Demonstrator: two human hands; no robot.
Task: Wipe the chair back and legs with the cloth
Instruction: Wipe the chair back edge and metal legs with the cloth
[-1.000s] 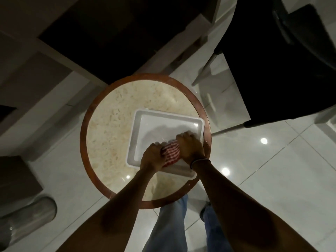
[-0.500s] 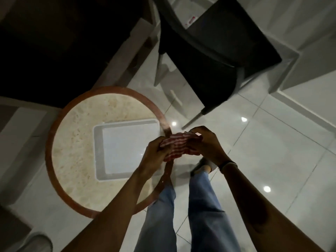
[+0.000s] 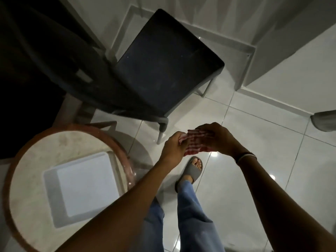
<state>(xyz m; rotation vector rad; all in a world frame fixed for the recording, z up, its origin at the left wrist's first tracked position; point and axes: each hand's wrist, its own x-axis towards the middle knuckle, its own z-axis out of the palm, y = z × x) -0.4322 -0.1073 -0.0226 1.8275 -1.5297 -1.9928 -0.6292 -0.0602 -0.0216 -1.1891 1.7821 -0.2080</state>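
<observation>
Currently: cloth [image 3: 193, 143] held between both hands, chair [image 3: 163, 70] not touched yet.

Left hand [image 3: 173, 149] is closed on one end of the red-striped cloth, right hand [image 3: 217, 138] pinches the other end; cloth is bunched, in mid-air over the floor tiles, just in front of the chair's near leg [image 3: 161, 132]. Chair back [image 3: 72, 57] is off to the left, dark, hard to read. Round bench [image 3: 36, 151] with white tray [image 3: 49, 180] sits at lower left, apart from the hands. My take: fold the cloth into a flat pad first, then long strokes down the back, wrap it around each leg top to bottom.
</observation>
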